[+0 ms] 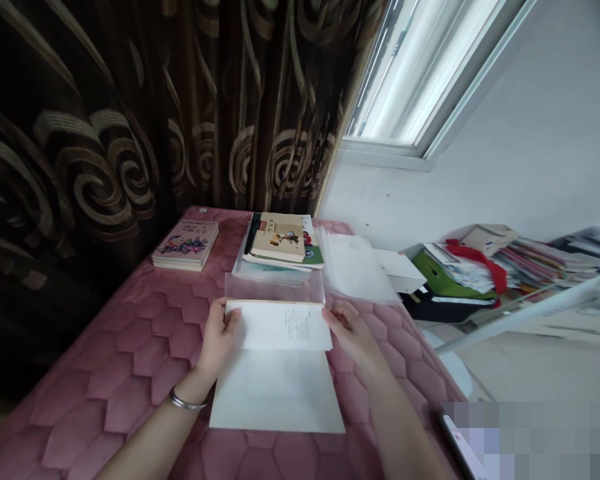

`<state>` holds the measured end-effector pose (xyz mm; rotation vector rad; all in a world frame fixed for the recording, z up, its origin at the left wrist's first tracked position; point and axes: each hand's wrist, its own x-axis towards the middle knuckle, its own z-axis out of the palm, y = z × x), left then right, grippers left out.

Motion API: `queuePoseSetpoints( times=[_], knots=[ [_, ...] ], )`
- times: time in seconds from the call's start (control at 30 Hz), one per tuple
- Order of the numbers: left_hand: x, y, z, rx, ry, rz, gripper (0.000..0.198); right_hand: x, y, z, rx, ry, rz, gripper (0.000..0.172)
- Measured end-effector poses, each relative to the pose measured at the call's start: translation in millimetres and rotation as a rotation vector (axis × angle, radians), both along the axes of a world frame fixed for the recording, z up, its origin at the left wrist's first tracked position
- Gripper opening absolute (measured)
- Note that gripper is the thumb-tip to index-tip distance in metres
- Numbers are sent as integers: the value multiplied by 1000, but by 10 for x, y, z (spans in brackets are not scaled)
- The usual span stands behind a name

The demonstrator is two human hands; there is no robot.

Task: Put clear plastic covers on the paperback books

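An open book [279, 363] lies on the pink quilted table cover [130, 360], white pages up. A clear plastic cover sleeve [275, 288] sticks out beyond its far edge. My left hand [219, 339] grips the book's left edge, fingers curled over the page. My right hand [349, 328] holds the right edge, fingers closed on the page and sleeve. A metal bracelet [186, 402] sits on my left wrist.
A stack of books [283, 247] lies just beyond the open book, a single pink book [186, 245] to the far left, loose clear sleeves [353, 267] to the right. Dark patterned curtain [130, 113] behind. Cluttered shelf [500, 267] at right. A phone [460, 443] lies at the table's near right.
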<state>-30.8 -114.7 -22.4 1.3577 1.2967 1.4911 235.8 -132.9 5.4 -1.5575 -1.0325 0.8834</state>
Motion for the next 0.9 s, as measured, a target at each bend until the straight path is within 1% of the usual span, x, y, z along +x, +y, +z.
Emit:
queuePoseSetpoints(
  times=[0.13, 0.2, 0.23, 0.3, 0.43, 0.5, 0.57, 0.67, 0.8, 0.87, 0.9],
  knots=[
    [-5, 7, 0, -11, -9, -10, 24, 10, -29, 39, -44, 22, 190, 24],
    [-5, 11, 6, -13, -20, -15, 25, -43, -28, 70, -24, 37, 216, 26],
    [-6, 12, 9, -15, -25, -17, 25, -74, -23, 77, -17, 36, 208, 28],
    [-6, 11, 14, -15, -27, -17, 25, -132, -6, 58, -3, -1, 147, 29],
    [-9, 6, 16, -15, -35, -8, 23, -202, 34, -99, 32, -71, 21, 31],
    [-10, 4, 15, -20, -47, -18, 24, -221, 45, -172, 46, -85, -11, 32],
    [-10, 4, 15, -23, -61, -30, 24, -238, 49, -206, 55, -121, -28, 34],
    [-8, 8, 15, -29, -70, -39, 27, -267, 50, -194, 58, -171, -35, 36],
    [-5, 27, -4, -24, -39, -13, 28, -273, 40, -122, 63, -186, -62, 38],
    [-5, 36, -15, -20, -27, -6, 27, -234, 24, -74, 45, -167, -31, 39],
    [-5, 40, -18, -20, -26, -8, 28, -203, 12, -49, 25, -143, 9, 38]
  ],
)
